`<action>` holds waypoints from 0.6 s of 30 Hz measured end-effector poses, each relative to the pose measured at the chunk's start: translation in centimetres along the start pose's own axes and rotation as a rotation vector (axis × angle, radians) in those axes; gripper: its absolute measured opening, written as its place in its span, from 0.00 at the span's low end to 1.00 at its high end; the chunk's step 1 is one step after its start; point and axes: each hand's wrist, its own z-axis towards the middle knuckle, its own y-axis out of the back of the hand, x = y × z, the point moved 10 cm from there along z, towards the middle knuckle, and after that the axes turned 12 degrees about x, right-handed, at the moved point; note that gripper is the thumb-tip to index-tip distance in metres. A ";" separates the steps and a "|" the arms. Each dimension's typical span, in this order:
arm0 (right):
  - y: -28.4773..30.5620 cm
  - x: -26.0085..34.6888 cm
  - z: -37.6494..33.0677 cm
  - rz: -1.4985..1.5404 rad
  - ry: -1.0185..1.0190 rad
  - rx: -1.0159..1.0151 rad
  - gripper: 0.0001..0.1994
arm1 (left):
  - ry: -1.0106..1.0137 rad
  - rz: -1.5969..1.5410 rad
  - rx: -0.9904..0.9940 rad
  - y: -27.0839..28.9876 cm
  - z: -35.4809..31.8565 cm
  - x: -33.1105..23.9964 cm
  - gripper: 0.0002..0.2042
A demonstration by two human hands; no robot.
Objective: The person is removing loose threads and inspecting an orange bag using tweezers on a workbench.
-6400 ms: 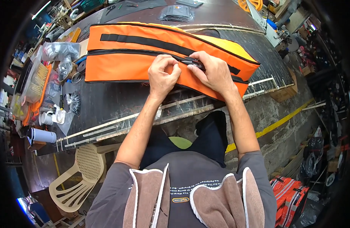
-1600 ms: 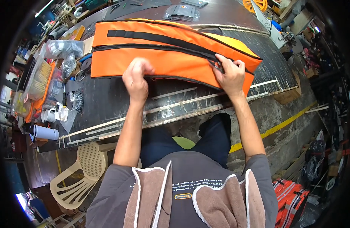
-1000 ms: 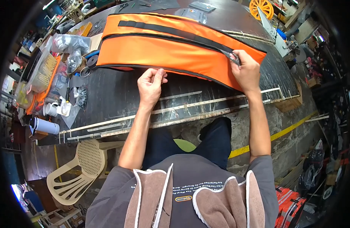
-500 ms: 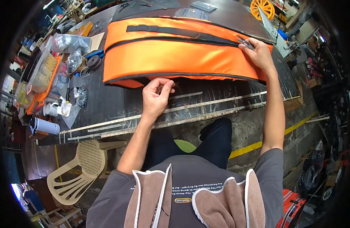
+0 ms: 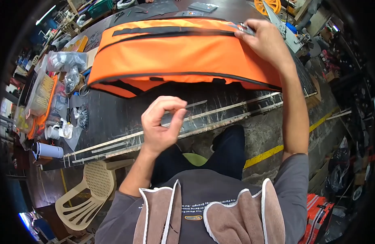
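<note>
A large orange fabric piece (image 5: 167,55), edged in black binding and crossed by a black strap (image 5: 149,31), lies over the dark table. My right hand (image 5: 265,42) is at its far right part, closed around small thread snips (image 5: 245,28) whose blades point left along the strap. Its wrist passes over the orange fabric. My left hand (image 5: 161,124) is raised in front of the near black edge, apart from the fabric. Its fingers curl with thumb and index tips almost together; anything pinched there is too small to make out.
Plastic bags (image 5: 67,61), a clear box with an orange edge (image 5: 43,95) and a white tumbler (image 5: 49,150) crowd the table's left side. A beige plastic chair (image 5: 98,179) stands at the near left. A sewing machine (image 5: 295,40) is at the far right.
The orange piece has shifted left and its near edge has lifted, showing more of its underside. My left hand has come back from that edge; my right hand and snips have moved left and away.
</note>
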 end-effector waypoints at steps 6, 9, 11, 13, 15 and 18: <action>-2.2 -4.1 7.4 -0.060 -0.050 0.129 0.24 | -0.239 0.371 -0.101 -3.9 6.7 -1.0 0.23; -3.4 -6.1 8.1 -0.047 -0.141 0.166 0.25 | -0.187 0.520 -0.121 -6.3 10.2 2.4 0.29; -4.5 -8.1 7.9 -0.060 -0.223 0.197 0.24 | -0.139 0.546 -0.160 -7.4 11.8 4.5 0.22; -4.9 -7.9 7.7 -0.075 -0.234 0.208 0.24 | -0.180 0.539 -0.185 -7.2 12.4 5.4 0.18; -4.6 -8.7 6.6 -0.023 -0.276 0.147 0.24 | -0.250 0.510 -0.236 -7.1 12.5 4.5 0.06; -3.6 -7.8 6.4 -0.059 -0.227 0.084 0.22 | -0.176 0.458 -0.145 -7.9 12.3 4.5 0.05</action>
